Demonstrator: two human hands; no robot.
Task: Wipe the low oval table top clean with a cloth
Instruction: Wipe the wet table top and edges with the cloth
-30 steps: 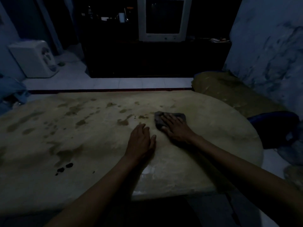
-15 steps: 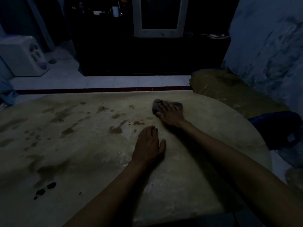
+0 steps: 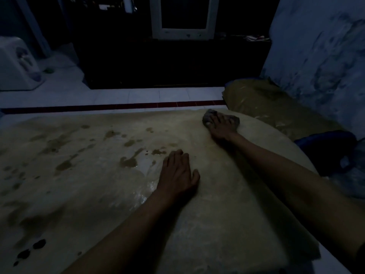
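Since the earlier frames, our right hand (image 3: 221,126) has carried the cloth (image 3: 234,119) from the middle of the table up to the far edge, upper centre-right of the frame. Our left hand (image 3: 177,173) has stayed planted just right of frame centre.

Grip, right: palm and fingers lie over the cloth and press it down onto the table top (image 3: 227,224); whether the fingertips curl round the wad we cannot tell in this light. The cloth shows as a dark bunched mass poking out on both sides of the hand.

Grip, left: flat, fingers straight and close together, thumb out to the right, holding nothing. We judge it serves as a brace, taking our weight while the right arm reaches far across the low top.

Surface: brown stains (image 3: 130,161) are scattered over the left half, with a wet sheen just left of the left hand. A few dark spots (image 3: 38,244) sit at lower left. The right half, nearer the cloth, looks plainer, though the dim light limits certainty.

Judgement: wiping is under way and well short of finished; the stained left half looks unwiped.

Surroundings: white monitor (image 3: 183,18) at top centre, olive cushion (image 3: 266,103) at upper right.
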